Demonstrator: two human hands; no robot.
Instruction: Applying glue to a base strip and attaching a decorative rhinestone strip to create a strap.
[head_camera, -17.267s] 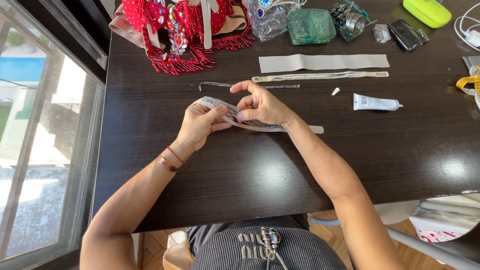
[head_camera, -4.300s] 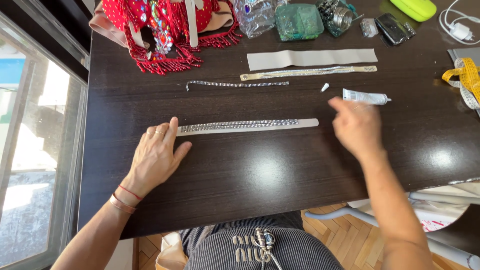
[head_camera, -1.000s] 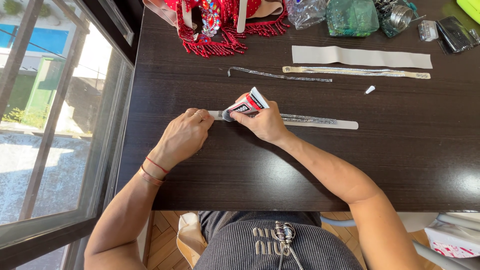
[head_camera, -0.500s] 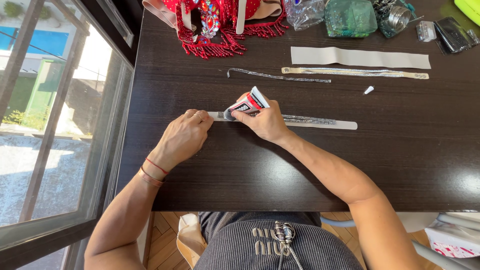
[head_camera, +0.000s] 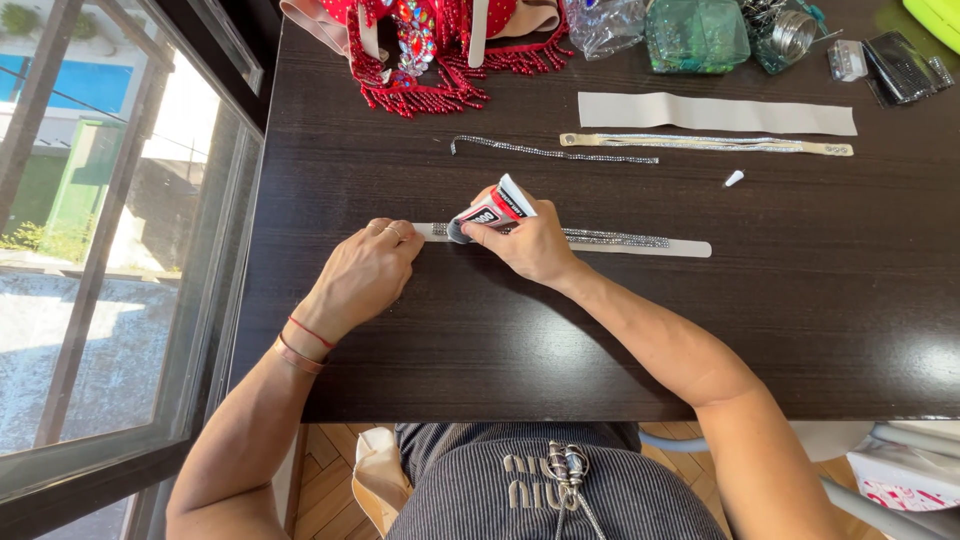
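Right hand grips a small glue tube, white with a red and black label, tilted with its nozzle down on the left end of a long beige strip trimmed with rhinestones. Left hand lies flat, fingers closed together, pinning that same end to the dark wooden table. Beyond the strip lie a tiny white cap, a loose rhinestone chain and a plain beige band.

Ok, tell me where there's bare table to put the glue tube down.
Bare table runs along the near edge, below the rhinestone strip and both hands, and right of the right hand holding the glue tube. The far edge is crowded: red beaded garment, bags, strips, small white cap.
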